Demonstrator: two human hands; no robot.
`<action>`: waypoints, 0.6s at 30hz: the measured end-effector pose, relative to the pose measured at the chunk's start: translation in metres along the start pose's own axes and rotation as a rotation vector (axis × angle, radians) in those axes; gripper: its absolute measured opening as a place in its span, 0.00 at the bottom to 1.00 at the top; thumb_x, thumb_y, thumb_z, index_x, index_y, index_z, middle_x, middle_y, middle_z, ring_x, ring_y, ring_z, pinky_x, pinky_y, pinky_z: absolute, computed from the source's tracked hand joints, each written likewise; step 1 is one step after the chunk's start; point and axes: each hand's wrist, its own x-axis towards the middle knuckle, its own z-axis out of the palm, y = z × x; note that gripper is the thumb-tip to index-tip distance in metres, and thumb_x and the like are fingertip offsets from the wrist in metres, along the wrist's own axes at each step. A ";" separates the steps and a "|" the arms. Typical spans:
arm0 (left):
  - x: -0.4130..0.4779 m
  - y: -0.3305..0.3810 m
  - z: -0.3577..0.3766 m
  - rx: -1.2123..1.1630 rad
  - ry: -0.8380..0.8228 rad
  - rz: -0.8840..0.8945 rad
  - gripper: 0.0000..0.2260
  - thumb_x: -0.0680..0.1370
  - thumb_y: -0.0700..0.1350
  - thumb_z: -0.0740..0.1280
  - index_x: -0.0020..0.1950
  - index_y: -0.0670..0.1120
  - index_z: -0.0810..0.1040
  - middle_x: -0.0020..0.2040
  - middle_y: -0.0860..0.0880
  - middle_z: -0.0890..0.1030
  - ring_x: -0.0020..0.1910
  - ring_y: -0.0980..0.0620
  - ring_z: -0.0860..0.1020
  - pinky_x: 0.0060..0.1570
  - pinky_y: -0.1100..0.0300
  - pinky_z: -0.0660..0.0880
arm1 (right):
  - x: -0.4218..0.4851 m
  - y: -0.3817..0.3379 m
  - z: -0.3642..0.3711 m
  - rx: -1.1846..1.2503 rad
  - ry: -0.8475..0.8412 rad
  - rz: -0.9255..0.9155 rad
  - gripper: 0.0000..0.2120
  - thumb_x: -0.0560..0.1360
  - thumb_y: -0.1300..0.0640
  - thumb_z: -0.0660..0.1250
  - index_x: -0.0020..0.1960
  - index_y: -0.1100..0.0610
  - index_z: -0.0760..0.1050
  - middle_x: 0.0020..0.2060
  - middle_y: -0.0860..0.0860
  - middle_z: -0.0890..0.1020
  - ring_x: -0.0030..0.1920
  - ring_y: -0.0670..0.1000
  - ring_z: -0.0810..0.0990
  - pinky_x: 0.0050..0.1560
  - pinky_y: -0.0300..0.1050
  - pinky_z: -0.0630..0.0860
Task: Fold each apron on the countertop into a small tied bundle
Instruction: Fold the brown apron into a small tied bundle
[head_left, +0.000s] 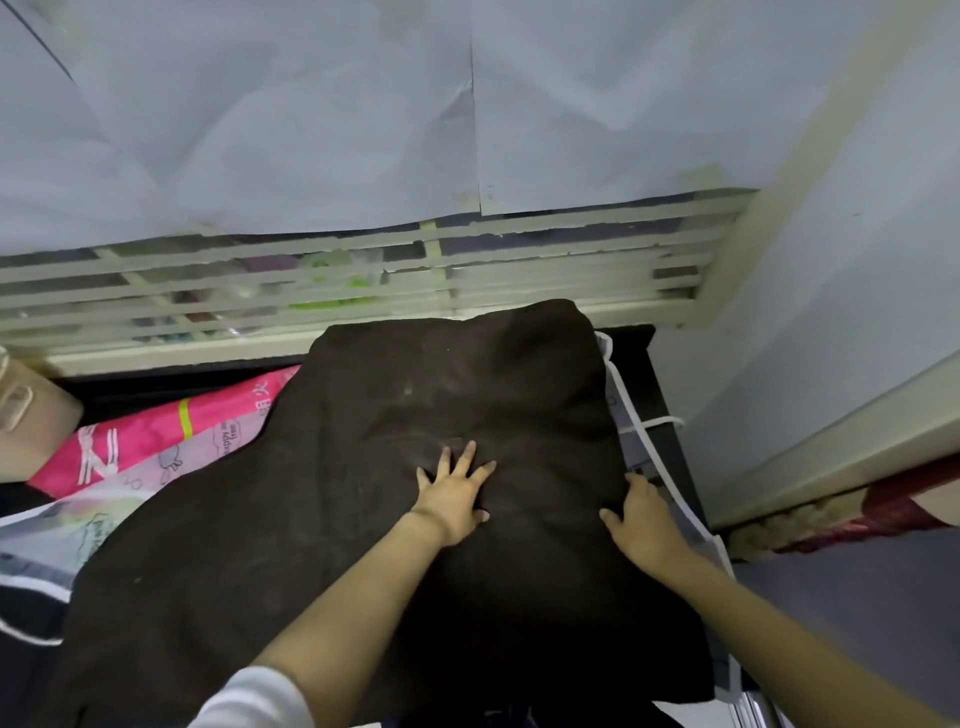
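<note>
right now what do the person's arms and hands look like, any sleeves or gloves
No gloves on the left hand or the right hand. A white sleeve sits high on the left arm; the right forearm shows no sleeve in frame.

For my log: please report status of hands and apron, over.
Left hand flat on brown apron, spread open. Right hand at its right edge, grip unclear. Pink cloth lies beside, left.

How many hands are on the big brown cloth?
2. The left hand lies flat near the middle of the brown apron; the right hand rests at its right edge.
</note>
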 end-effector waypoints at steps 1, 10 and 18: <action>0.001 0.001 0.000 -0.006 0.002 -0.005 0.32 0.79 0.49 0.63 0.78 0.55 0.48 0.78 0.50 0.38 0.76 0.41 0.38 0.71 0.34 0.46 | -0.001 0.002 -0.001 0.013 0.017 0.012 0.29 0.77 0.55 0.65 0.73 0.64 0.57 0.67 0.61 0.67 0.67 0.59 0.67 0.67 0.51 0.67; -0.026 0.031 0.022 0.237 0.367 -0.048 0.27 0.78 0.38 0.60 0.75 0.47 0.55 0.74 0.40 0.54 0.72 0.41 0.56 0.69 0.47 0.56 | -0.015 0.020 -0.013 0.229 -0.007 0.054 0.27 0.78 0.60 0.65 0.71 0.65 0.58 0.61 0.61 0.75 0.63 0.59 0.74 0.61 0.47 0.69; -0.062 0.061 0.082 -0.005 0.295 0.014 0.22 0.80 0.56 0.55 0.71 0.49 0.61 0.69 0.48 0.62 0.68 0.48 0.61 0.66 0.50 0.59 | -0.040 0.039 -0.015 -0.073 -0.194 -0.095 0.12 0.78 0.46 0.63 0.40 0.51 0.71 0.38 0.46 0.77 0.42 0.49 0.76 0.39 0.41 0.68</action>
